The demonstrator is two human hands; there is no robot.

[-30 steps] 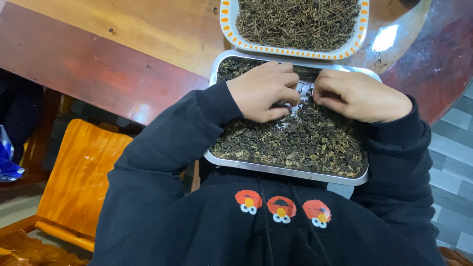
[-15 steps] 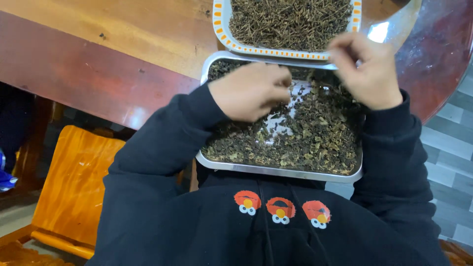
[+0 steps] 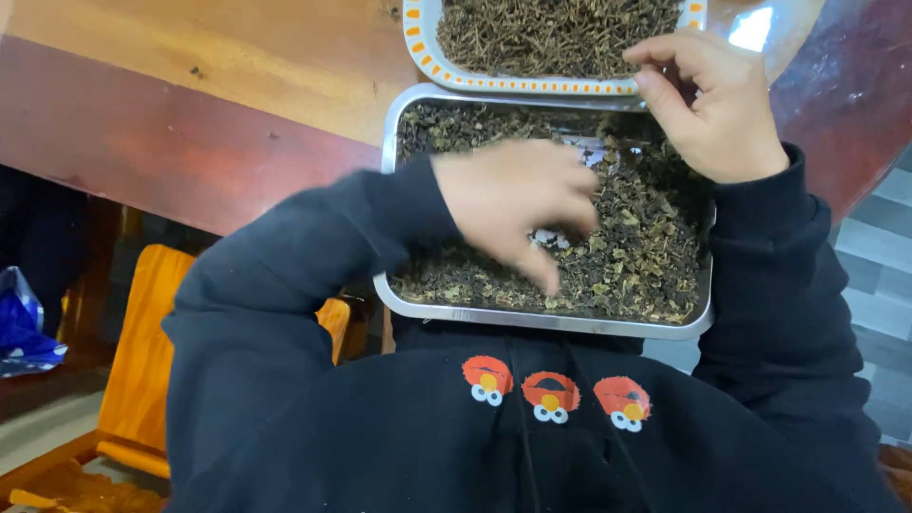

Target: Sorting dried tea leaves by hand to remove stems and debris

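Far left: blue bag [image 3: 21, 323] at the frame edge, below the worktop [image 3: 237, 104]. Orange wooden chair [image 3: 142, 361] next, under the worktop edge and partly behind the black sleeve [image 3: 285, 285].

Steel tray [image 3: 532, 318] sits between the person's chest and the worktop, its far rim tucked just under the bowl. It is full of dried leaves [image 3: 636, 256], dark green-brown, with a few bare metal patches showing near the centre.

Left hand [image 3: 518, 195] is over the tray's middle, palm down, motion-blurred. Fingers loosely spread and pointing down into the leaves, fingertips [image 3: 549, 277] at or just above the leaf layer; blur hides whether they touch. Nothing visibly gripped.

Bowl [image 3: 423, 57], white with an orange dashed rim, sits on the worktop beyond the tray, cut off by the top of the frame. It holds finer, stemmy brown bits [image 3: 541, 33].

Right hand [image 3: 712, 104] is raised at the bowl's near right corner, over the tray's far right end. Fingers curled, thumb and fingertips pressed together as in a pinch; cannot tell whether anything is between them.

Far right: grey tiled floor [image 3: 879, 266] beyond the worktop's rounded edge.
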